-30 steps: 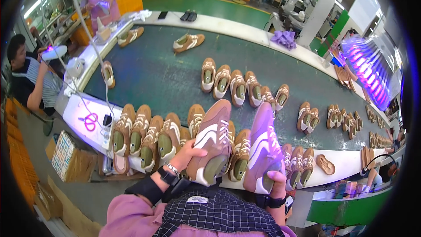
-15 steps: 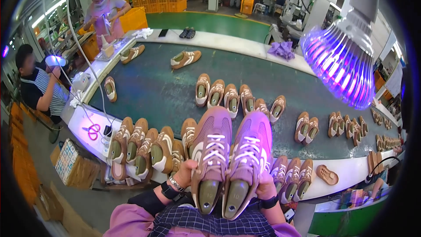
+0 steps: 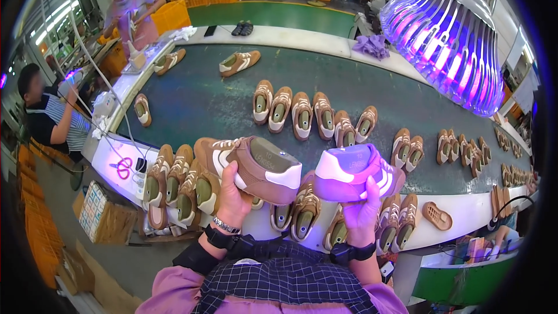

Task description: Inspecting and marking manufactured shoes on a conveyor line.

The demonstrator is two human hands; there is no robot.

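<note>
Brown sneakers [image 3: 264, 184] held above the near edge of the tabletop [image 3: 468, 211], heel toward heel but apart, one clasped in the left hand [image 3: 233, 202], another in the right hand [image 3: 361, 216], best turned slowly near the purple lamp [image 3: 447, 46] with steady grips clear of the laces [image 3: 225, 143].

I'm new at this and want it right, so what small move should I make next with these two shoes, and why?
I'd perhaps ease the left-hand shoe rightward, nearer the glowing lamp: purple light strongly colours the right-hand shoe, while the left-hand one looks mostly plain brown.
</note>
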